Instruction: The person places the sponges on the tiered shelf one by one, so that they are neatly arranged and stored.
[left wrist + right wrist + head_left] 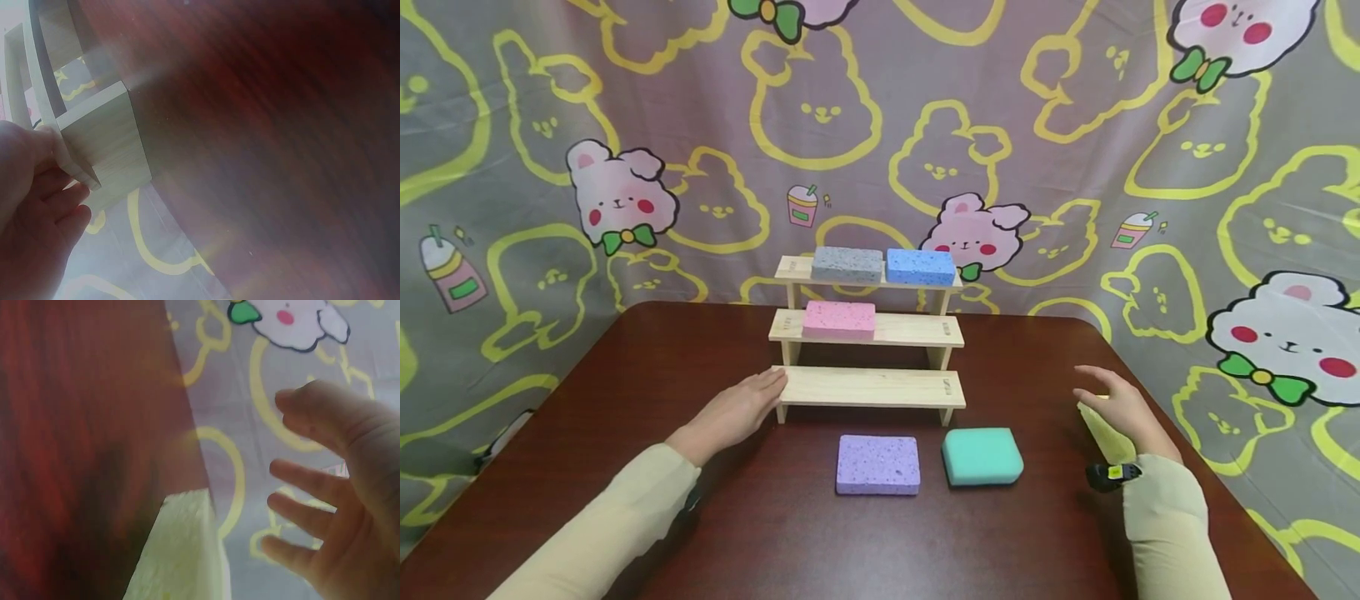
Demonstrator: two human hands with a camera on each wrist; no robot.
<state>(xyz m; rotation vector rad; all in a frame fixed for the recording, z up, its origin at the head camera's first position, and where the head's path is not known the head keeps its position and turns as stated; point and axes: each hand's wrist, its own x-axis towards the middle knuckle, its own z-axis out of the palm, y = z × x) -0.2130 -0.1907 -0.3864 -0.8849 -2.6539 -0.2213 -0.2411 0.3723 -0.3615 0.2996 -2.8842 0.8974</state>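
Note:
My left hand (741,410) is at the left end of the lowest step of a three-tier wooden shelf (868,387). In the left wrist view its thumb and fingers (74,215) hold the end of that board. My right hand (1123,412) hovers above a pale yellow sponge (1105,429) at the table's right side, fingers spread and holding nothing; the hand partly hides the sponge. The right wrist view shows the sponge (178,550) beside the hand, apart from the fingers. In front of the shelf lie a purple sponge (877,465) and a teal sponge (982,457).
On the top step sit a grey sponge (847,264) and a blue sponge (921,267). A pink sponge (838,320) lies on the left of the middle step. Patterned curtains (865,108) surround the dark wooden table (820,550) at the back and sides.

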